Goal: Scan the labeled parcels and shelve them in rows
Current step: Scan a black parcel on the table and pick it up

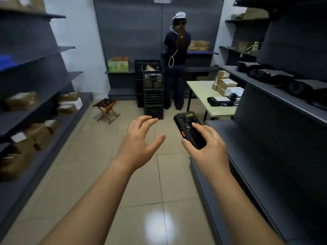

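Head view. Right hand (207, 147) grips the scanner (189, 129): thumb along its left edge, forefinger pressed on the upturned back, near end buried in the palm. The scanner's long axis runs away from the hand, leaning a little left, head end pointing ahead.

Left hand (139, 138) is just left of the scanner and apart from it, fingers spread and loosely bent, holding nothing.

Tiled floor (99, 156) runs under both hands as an open aisle. The edge of the right shelves (265, 174) is close beside the right hand; the left shelves (26, 41), with boxes (21, 101), lie well off past the left hand.

Beyond the scanner's tip are stacked crates (153, 96), with a stool (107, 110) to their left. Right of them, parcels (224, 84) sit on a table (200, 91), well apart from both hands. A person (177, 50) stands behind, back turned.
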`<action>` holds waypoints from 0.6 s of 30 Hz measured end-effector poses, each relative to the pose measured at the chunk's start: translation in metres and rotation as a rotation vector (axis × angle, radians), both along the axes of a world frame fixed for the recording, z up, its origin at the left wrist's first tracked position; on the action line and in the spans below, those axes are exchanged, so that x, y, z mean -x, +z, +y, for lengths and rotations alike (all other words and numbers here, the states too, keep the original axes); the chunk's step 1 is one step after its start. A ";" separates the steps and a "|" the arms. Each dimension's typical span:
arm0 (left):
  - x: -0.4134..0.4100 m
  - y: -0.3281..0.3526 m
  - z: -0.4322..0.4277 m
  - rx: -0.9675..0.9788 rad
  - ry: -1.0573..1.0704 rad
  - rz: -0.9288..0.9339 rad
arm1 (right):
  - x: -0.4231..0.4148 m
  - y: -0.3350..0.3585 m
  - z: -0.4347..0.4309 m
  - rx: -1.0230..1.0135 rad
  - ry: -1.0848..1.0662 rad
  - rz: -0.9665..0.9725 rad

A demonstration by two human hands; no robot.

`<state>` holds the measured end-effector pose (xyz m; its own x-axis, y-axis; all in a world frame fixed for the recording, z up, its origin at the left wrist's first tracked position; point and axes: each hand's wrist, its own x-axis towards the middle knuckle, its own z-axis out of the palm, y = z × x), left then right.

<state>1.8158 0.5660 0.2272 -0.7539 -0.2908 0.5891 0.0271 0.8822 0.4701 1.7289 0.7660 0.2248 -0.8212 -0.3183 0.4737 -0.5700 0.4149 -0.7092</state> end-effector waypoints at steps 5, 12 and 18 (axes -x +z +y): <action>0.118 -0.008 -0.117 -0.036 -0.019 -0.005 | 0.110 -0.016 -0.113 -0.020 -0.016 -0.016; 0.297 0.005 -0.220 -0.052 -0.140 -0.012 | 0.264 -0.005 -0.206 0.011 -0.126 -0.041; 0.446 -0.021 -0.287 -0.060 -0.197 -0.049 | 0.406 -0.026 -0.273 0.028 -0.162 -0.059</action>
<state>1.3699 0.2787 0.2066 -0.8269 -0.1685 0.5364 0.1719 0.8326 0.5265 1.3229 0.4931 0.1984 -0.8875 -0.1671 0.4295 -0.4539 0.4779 -0.7520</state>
